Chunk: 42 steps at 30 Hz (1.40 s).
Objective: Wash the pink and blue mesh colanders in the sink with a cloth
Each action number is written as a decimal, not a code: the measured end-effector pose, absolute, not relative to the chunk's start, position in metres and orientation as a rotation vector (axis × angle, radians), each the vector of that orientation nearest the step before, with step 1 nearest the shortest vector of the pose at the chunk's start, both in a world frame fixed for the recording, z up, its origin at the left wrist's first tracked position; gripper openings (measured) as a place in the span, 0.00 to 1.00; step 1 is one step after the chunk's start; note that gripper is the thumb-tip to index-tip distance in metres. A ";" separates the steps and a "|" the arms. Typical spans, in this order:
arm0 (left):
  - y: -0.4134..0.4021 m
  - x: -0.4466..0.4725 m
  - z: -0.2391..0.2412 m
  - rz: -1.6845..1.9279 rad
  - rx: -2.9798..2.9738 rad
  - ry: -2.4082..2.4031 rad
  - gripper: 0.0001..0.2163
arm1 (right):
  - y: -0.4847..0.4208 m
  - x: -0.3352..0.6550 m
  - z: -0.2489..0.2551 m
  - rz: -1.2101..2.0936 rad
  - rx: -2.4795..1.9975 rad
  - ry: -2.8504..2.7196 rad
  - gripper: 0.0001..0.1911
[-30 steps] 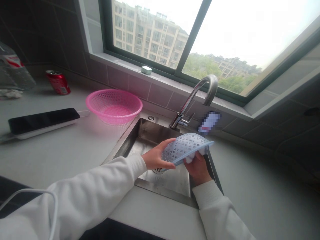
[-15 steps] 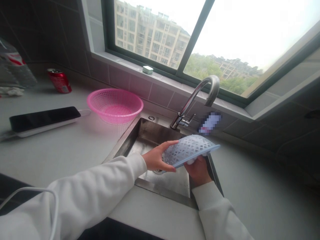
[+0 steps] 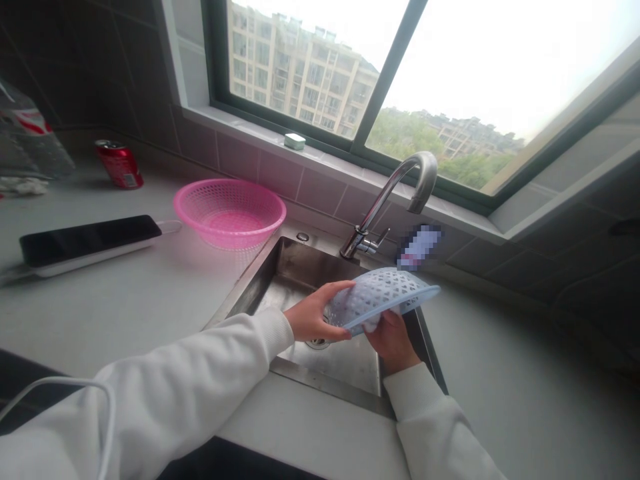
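A pale blue colander (image 3: 385,292) with small cut-out holes is held tilted above the sink, its open side facing down and toward me. My left hand (image 3: 320,313) grips its left rim, thumb below and fingers on the outer wall. From underneath, my right hand (image 3: 393,340) reaches into the colander with a white, soft-looking cloth (image 3: 371,323) pressed against the inside. Part of the right fingers is hidden by the rim. Below both hands lies the steel sink (image 3: 327,380), its drain (image 3: 317,343) partly covered by the left hand.
Behind the sink rises a curved faucet (image 3: 370,220). A pink basket (image 3: 230,230) stands at the sink's back left. Farther left are a red can (image 3: 120,165), a plastic bottle (image 3: 35,140) and a black-topped device (image 3: 93,241) with cables. A small green-white box (image 3: 295,141) sits on the windowsill.
My right hand and the white cloth have shifted slightly left and up along the colander's inside. My left hand keeps its hold, and the colander has barely moved.
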State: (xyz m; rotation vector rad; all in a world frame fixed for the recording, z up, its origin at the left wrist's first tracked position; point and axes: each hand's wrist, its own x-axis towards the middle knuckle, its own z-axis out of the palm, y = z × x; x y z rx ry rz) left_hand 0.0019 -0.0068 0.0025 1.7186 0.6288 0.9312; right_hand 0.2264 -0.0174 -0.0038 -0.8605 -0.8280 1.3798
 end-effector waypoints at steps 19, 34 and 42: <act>-0.004 0.000 0.000 0.990 1.750 0.577 0.50 | -0.015 0.231 -0.009 1.357 -0.800 -0.819 0.21; -0.006 -0.001 0.006 1.002 1.825 0.565 0.47 | -0.015 0.234 -0.013 1.374 -0.829 -0.814 0.24; -0.005 -0.001 0.007 0.990 1.846 0.594 0.48 | -0.017 0.229 -0.008 1.379 -0.844 -0.853 0.20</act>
